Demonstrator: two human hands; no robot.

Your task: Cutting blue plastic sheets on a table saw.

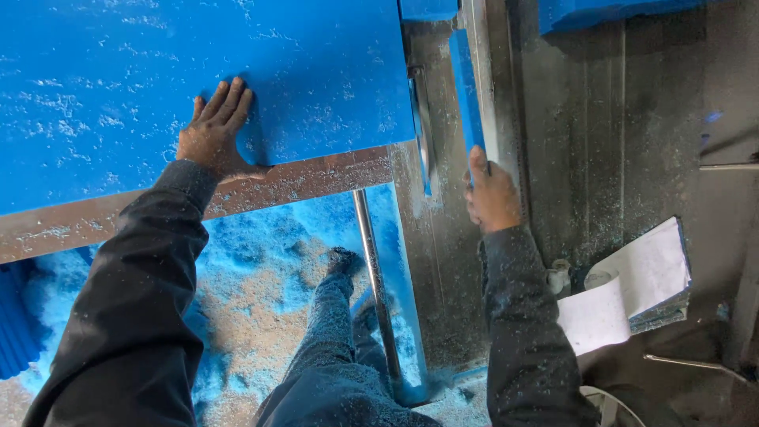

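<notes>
Blue panel on a saw table, one hand flat on it, the other at a cut-off strip.

Left hand (215,130) spread flat, fingers together, palm down on the big blue panel (198,79) near its lower edge, gripping nothing, just beside the metal rail (300,182) running under that edge. Right hand (492,194) closed lightly round the near end of a narrow blue strip (466,87), lying between the saw slot (423,126) and the grey table top (601,134). Panel's right edge stopping at the slot; strip just beyond, apart from the panel. Open room to the right across the bare grey top. White papers (632,285) near the right forearm. Below the rail, floor heaped with blue and tan sawdust (253,285).
</notes>
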